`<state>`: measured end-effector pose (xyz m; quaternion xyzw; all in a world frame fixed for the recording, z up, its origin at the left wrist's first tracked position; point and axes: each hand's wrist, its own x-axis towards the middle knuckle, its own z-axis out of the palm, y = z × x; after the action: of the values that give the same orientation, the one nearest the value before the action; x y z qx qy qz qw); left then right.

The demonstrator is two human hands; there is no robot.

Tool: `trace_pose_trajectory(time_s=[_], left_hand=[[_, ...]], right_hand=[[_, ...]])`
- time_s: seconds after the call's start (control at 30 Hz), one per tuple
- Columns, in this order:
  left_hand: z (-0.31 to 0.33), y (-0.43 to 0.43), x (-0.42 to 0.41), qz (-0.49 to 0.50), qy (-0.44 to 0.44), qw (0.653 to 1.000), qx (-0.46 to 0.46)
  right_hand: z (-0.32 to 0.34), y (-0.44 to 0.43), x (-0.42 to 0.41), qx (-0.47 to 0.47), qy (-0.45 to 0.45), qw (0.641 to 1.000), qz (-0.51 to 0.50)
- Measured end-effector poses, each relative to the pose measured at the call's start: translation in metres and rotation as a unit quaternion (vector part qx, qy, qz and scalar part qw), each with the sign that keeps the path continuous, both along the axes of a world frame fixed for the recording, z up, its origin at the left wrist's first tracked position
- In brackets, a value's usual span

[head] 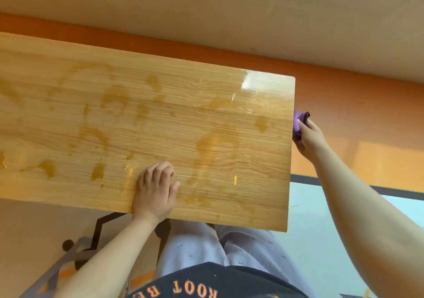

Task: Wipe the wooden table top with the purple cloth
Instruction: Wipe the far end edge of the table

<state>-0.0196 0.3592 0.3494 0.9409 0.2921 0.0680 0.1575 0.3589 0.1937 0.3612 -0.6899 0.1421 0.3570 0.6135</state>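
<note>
A: Left of frame first. What's there?
B: Wooden worktop (68,118), running from the left edge across most of the picture. Surface streaked with darker damp patches (49,169), scattered left to centre. Lower left, under its near edge, a black metal frame (102,226).
A: Left hand?
B: Left hand (156,189) at lower centre, palm down on the worktop just inside the near edge. Fingers loosely bent, knuckles raised, thumb out to the right. Relaxed, grasping nothing.
A: Below it?
B: Pale trousers (195,247) and a dark shirt (241,277) with orange lettering, bottom centre.
A: Further right?
B: A large damp ring (213,146) right of centre. Bright glare (252,82) on the worktop's upper right corner.
A: The cloth?
B: Purple cloth (297,126) at centre right of the frame, touching the worktop's right-hand edge, off the top surface. Right hand (311,137) clenched round it, fingers wrapped over the bunched fabric. A small dark item (307,116) sits at the fingertips; cannot tell what it is.
A: Behind?
B: Orange surface (344,105) beyond the worktop, beige above it.
</note>
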Motion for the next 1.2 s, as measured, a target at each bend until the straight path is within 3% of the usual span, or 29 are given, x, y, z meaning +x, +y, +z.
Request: trace_pose_trajectory(time_s=[0.3, 0.67, 0.97, 1.2], left_hand=[[0.003, 0.001, 0.005, -0.001, 0.024, 1.000, 0.000], [0.003, 0.001, 0.004, 0.000, 0.034, 0.999, 0.003], [0.000, 0.001, -0.001, 0.001, 0.050, 0.999, -0.001], [0.003, 0.002, 0.006, 0.002, 0.028, 1.000, 0.004]], right_hand=[[0.013, -0.062, -0.061, 0.073, 0.066, 0.995, 0.019], [0.019, 0.056, 0.062, 0.021, -0.091, 0.996, 0.010], [-0.002, 0.015, 0.032, 0.107, 0.047, 0.993, -0.031], [0.005, 0.059, 0.081, -0.021, -0.041, 0.999, 0.010]])
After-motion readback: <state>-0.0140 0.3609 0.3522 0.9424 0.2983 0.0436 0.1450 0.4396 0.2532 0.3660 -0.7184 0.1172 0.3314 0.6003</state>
